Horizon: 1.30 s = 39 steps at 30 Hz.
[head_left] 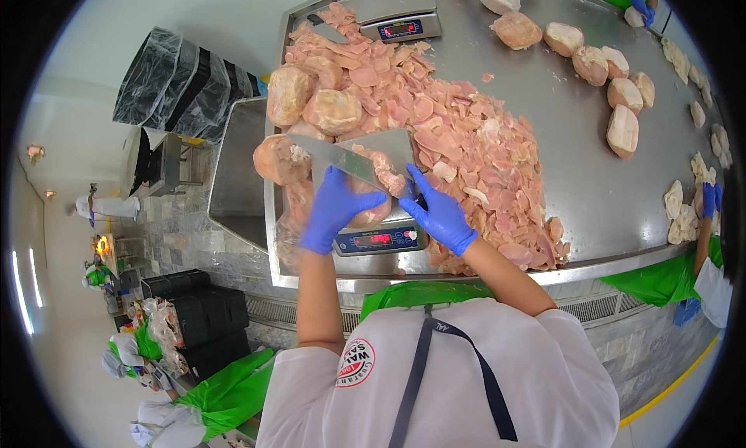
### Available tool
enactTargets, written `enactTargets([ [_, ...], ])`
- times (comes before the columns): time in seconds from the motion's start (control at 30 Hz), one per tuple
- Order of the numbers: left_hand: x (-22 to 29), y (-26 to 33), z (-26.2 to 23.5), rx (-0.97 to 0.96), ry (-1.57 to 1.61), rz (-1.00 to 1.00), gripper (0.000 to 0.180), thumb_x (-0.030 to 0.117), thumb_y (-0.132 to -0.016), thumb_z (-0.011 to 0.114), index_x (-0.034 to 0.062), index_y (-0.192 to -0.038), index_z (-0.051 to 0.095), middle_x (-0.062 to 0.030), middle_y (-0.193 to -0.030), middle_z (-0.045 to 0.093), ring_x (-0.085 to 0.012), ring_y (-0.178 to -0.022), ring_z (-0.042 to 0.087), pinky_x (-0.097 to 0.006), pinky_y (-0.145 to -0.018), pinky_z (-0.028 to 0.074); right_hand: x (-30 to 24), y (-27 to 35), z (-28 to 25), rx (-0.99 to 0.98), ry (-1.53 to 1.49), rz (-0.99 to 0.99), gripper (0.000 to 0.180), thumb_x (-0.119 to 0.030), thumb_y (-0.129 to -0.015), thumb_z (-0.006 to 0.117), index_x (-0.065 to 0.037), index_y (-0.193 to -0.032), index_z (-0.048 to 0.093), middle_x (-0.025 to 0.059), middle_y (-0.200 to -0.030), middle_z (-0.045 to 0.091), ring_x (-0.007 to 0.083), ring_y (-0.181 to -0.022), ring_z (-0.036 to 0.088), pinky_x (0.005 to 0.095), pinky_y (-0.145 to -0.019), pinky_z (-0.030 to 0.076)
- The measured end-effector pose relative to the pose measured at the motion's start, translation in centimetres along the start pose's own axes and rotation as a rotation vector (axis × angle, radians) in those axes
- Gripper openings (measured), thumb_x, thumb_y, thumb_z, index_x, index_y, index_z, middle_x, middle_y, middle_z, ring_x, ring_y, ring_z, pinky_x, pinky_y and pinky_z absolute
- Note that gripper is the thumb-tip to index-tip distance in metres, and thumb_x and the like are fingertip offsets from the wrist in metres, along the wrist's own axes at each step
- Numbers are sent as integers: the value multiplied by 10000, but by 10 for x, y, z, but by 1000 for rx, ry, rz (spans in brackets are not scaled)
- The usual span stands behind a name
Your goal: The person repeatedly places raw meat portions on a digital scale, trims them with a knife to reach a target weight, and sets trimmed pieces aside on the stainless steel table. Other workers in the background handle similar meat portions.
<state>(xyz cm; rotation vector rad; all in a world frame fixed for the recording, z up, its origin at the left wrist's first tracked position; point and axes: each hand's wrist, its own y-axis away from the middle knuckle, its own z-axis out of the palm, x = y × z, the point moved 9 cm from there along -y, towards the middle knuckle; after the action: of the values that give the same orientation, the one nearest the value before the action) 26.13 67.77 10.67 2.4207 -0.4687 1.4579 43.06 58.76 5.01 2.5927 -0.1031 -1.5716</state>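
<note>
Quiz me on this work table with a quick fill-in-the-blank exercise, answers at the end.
1. The left hand and right hand are gloved in ___.
2. The nearer digital scale has a readout lit in ___.
3. The handle end of the knife is nearest the ___ hand.
4. Most thin meat slices lie to that scale's ___ in the picture.

Missing words: blue; red; right; right.
</note>
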Motion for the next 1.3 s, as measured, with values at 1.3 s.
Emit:
enactTargets([
  [1.3,-6,36,-24,195,263,-225,706,243,-932,718,-32,-1497,395,-187,-1478,472,-244,-1355,454,-351,-1123,365,100,16,-74,264,-474,321,657,-492,-968,635,-20,-1403,497,68,-881,596,122,-720,521,284,-681,463],
])
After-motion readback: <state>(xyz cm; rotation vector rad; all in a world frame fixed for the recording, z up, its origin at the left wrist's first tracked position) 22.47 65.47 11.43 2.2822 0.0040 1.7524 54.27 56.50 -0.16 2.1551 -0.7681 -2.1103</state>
